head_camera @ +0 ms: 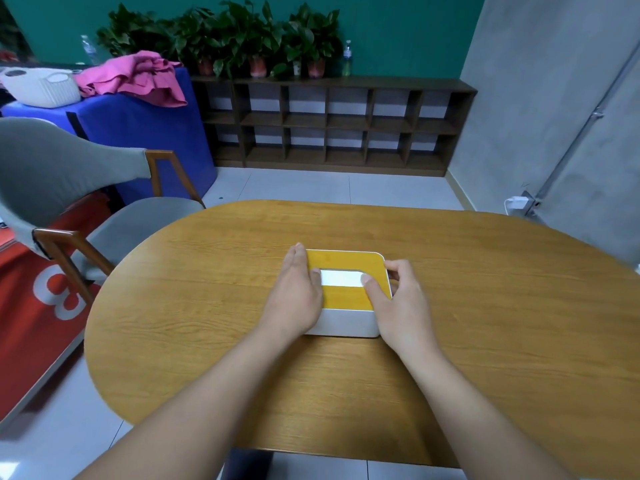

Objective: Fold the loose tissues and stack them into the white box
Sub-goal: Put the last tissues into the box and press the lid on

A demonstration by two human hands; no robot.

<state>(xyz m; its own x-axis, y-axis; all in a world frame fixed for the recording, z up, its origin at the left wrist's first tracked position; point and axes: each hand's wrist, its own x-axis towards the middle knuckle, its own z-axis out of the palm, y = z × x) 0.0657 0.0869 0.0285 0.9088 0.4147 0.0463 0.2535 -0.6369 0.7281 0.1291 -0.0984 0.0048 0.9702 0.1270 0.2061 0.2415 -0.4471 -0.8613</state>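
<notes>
A white box [346, 322] stands in the middle of the oval wooden table [485, 306]. A yellow lid [346, 260] with an oval slot sits on it, and white tissue [341, 278] shows through the slot. My left hand [294, 292] lies over the lid's left end, thumb at the slot's left edge, fingers straight along the side. My right hand [398, 299] grips the lid's right end, thumb at the slot's right edge, fingers curled round the right rim. No loose tissues are in view.
A grey chair [69, 188] with wooden arms stands at the table's left. Behind it is a blue-covered table [138, 133] with a white basket [41, 86] and pink cloth [138, 77]. A dark cubby shelf [329, 123] with potted plants lines the far wall.
</notes>
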